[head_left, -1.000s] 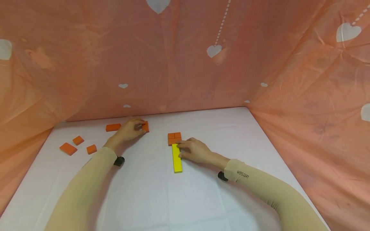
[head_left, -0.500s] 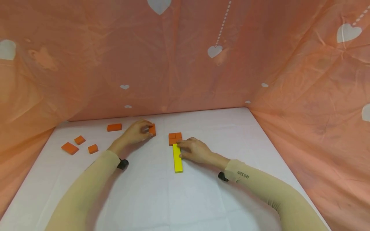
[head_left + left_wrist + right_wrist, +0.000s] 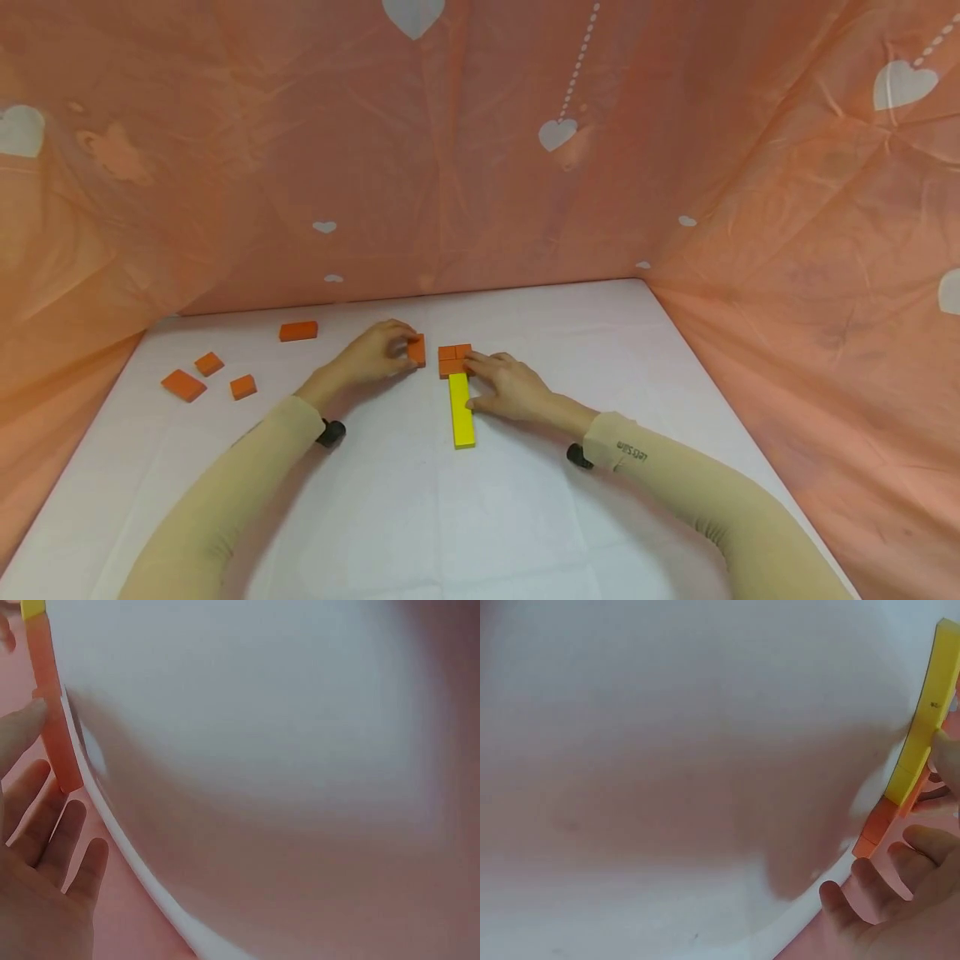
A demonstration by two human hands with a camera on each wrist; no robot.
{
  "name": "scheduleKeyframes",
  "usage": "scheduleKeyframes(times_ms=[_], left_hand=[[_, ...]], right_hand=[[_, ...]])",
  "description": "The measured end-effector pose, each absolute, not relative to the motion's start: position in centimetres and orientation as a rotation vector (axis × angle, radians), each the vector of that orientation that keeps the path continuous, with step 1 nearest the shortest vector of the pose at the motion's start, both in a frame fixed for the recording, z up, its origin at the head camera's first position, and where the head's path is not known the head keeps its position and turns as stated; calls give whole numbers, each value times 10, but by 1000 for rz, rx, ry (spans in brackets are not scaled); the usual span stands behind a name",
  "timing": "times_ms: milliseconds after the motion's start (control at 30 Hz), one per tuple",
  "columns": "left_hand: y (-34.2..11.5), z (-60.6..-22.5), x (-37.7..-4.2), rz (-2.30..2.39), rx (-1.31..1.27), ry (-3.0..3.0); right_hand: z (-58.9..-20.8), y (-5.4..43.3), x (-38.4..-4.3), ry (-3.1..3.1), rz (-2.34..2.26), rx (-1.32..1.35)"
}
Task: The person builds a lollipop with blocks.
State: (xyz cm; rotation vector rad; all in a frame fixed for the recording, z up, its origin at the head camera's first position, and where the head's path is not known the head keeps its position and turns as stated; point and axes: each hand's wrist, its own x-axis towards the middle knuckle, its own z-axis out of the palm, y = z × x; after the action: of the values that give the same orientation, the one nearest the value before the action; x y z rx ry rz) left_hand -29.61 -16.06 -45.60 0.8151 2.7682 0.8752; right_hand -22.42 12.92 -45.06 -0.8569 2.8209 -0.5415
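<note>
My left hand (image 3: 372,352) pinches an orange block (image 3: 417,351) between thumb and fingers, just left of a group of orange blocks (image 3: 450,364). In the left wrist view, the thumb lies along one side of that orange block (image 3: 61,754). Directly below the group, a long yellow block (image 3: 462,412) lies lengthwise toward me. On the right side my right hand (image 3: 513,389) has its thumb at the yellow block's edge and its extended fingertips at the orange group. The right wrist view shows the yellow block (image 3: 919,742) end to end with orange pieces (image 3: 874,826).
Farther left lie several loose orange blocks: a long one (image 3: 298,332) near the back edge, two small ones (image 3: 209,364) (image 3: 243,387) and a larger one (image 3: 183,386). A pink curtain (image 3: 480,167) with white hearts surrounds the white tabletop (image 3: 375,517).
My left hand has carried its orange block rightward and slightly nearer, close to the group. The right hand's fingertips have shifted off the yellow block's top end toward the orange group.
</note>
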Motion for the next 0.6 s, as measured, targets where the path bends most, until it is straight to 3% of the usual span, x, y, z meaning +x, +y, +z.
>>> scheduleKeyframes(times_ms=[600], left_hand=[[-147, -462, -297, 759, 927, 2794]], right_hand=[[-452, 130, -232, 2776, -516, -786]])
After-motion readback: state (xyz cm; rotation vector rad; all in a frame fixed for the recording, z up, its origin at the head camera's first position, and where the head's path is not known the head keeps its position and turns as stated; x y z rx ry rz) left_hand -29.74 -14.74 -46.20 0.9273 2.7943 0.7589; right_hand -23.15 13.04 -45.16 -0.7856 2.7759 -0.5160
